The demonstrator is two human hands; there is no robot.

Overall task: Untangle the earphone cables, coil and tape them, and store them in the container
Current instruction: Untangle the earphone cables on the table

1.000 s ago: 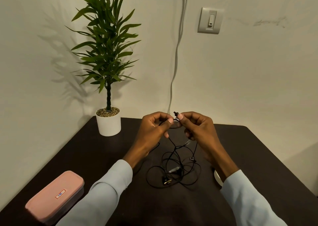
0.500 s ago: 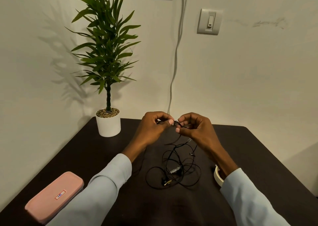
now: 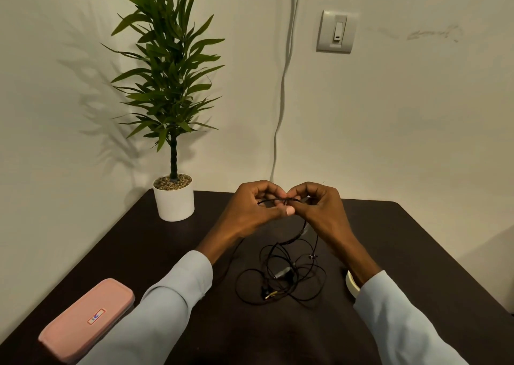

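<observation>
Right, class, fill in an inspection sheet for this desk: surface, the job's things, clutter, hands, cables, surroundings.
Surface: dark table, against a pale wall.
Job's things: black earphone cable, tangled, mostly lying on the table; pink container, lid on, near left; tape roll, partly hidden behind the right sleeve.
Clutter: nothing seen.
Hands: left hand and right hand raised over the table, each with a pinching grip on a strand of the cable.
Cables: white wall cable runs down behind the table.
Surroundings: potted plant at the far left corner; light switch.
</observation>
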